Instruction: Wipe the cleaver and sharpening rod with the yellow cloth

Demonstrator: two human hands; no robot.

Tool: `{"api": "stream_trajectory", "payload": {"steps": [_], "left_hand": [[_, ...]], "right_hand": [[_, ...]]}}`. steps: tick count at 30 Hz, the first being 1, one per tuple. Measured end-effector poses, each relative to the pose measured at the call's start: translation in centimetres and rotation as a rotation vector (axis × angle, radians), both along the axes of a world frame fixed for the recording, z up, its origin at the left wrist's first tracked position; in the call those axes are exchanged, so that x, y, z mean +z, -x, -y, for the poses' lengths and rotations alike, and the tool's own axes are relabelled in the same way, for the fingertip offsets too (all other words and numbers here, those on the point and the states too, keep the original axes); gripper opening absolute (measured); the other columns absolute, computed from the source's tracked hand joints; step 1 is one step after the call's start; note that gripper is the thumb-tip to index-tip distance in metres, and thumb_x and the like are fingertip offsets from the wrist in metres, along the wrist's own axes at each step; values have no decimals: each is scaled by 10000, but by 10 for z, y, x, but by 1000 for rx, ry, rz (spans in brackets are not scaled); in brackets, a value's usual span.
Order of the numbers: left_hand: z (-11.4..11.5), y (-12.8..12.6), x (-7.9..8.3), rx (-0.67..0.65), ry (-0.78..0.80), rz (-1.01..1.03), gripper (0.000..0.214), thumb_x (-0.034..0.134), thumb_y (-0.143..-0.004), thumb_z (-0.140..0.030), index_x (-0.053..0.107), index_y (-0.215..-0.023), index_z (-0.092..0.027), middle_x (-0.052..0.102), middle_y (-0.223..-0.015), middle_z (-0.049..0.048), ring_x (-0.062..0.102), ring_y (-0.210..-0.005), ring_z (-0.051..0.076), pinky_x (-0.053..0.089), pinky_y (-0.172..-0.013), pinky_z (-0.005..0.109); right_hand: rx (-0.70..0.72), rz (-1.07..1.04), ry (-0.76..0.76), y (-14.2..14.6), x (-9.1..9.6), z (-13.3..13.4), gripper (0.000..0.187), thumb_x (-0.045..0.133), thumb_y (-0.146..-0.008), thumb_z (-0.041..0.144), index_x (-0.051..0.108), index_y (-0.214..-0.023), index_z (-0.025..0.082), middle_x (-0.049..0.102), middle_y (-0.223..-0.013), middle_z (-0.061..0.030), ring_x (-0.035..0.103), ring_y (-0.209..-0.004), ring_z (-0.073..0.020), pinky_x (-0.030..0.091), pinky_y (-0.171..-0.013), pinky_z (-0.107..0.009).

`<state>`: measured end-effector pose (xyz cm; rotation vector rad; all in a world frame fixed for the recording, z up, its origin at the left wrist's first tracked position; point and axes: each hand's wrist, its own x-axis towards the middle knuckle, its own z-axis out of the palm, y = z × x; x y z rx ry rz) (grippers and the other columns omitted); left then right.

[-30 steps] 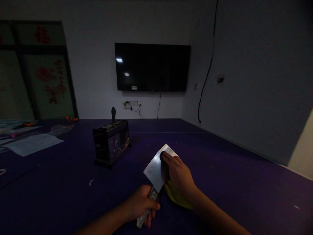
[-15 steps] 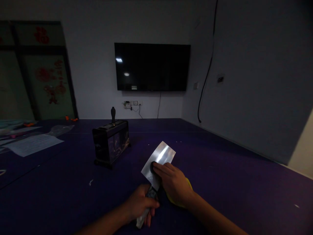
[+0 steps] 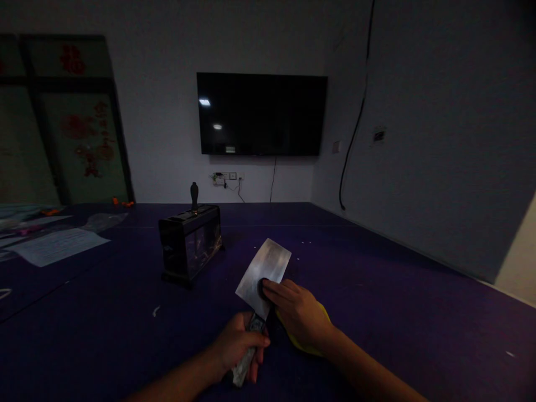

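A kitchen cleaver [image 3: 266, 265] with a wide, dull-silver blade points up and away, tilted to the right. My left hand [image 3: 240, 349] is closed round its grey, marbled handle, thumb on top. Against the lower right of the blade, my right hand [image 3: 299, 312] presses a dark round pad [image 3: 261, 287] with its fingertips; most of the pad is hidden. Something yellow [image 3: 307, 347] shows under my right palm and wrist, and I cannot tell whether it is held or lying on the table.
On the purple tabletop [image 3: 377, 312], a black box like a knife block [image 3: 190, 245] stands left of the cleaver, a dark handle [image 3: 194, 196] rising from it. Papers [image 3: 58, 247] and a clear plastic bag [image 3: 104, 221] lie far left. A television [image 3: 262, 114] hangs on the back wall.
The cleaver has shifted slightly left, and the bright glare on its blade is gone. Both hands stay on it; the right fingertips now sit nearer the blade's right edge.
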<state>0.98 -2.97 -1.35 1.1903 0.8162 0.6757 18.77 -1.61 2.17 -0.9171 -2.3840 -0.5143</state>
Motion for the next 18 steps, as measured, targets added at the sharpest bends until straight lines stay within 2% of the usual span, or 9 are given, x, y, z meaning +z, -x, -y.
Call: {"api": "stream_trajectory", "payload": {"steps": [4, 8, 11, 13, 18], "left_hand": [[0, 2, 1, -8, 8, -13, 329, 591, -571, -309, 450, -825, -156, 520, -449, -41, 467, -281, 127, 326, -294, 190], [-2, 3, -1, -44, -7, -10, 357, 616, -564, -338, 451, -822, -155, 525, -466, -37, 479, -298, 129, 330, -301, 192], [-1, 2, -1, -44, -15, -31, 342, 620, -566, -327, 454, -811, -157, 520, -465, -43, 467, -294, 115, 335, -305, 189], [-1, 2, -1, -41, -21, -45, 337, 621, -563, -311, 456, -814, -157, 519, -464, -45, 453, -289, 102, 336, -306, 182], [-1, 1, -3, -56, -24, -64, 361, 625, -550, -306, 452, -828, -153, 522, -465, -36, 440, -292, 92, 333, -302, 175]], "right_hand": [[-9, -111, 12, -8, -4, -11, 445, 377, -774, 28, 548, -1162, 161, 542, -1221, -70, 552, -890, -181, 498, -768, -327], [-166, -348, -17, -21, -11, -29, 485, 348, -757, 1, 536, -1173, 163, 541, -1218, -75, 540, -962, -197, 482, -816, -377], [-229, -427, -44, -27, -15, -36, 469, 346, -764, 15, 540, -1166, 158, 539, -1220, -76, 528, -998, -210, 473, -828, -400], [-209, -440, -55, -27, -15, -33, 452, 358, -767, 30, 547, -1158, 154, 543, -1214, -83, 531, -996, -211, 475, -823, -396], [-29, -326, -10, -12, -9, -12, 442, 386, -755, 52, 577, -1131, 184, 584, -1165, -66, 569, -894, -184, 499, -757, -337]]}}
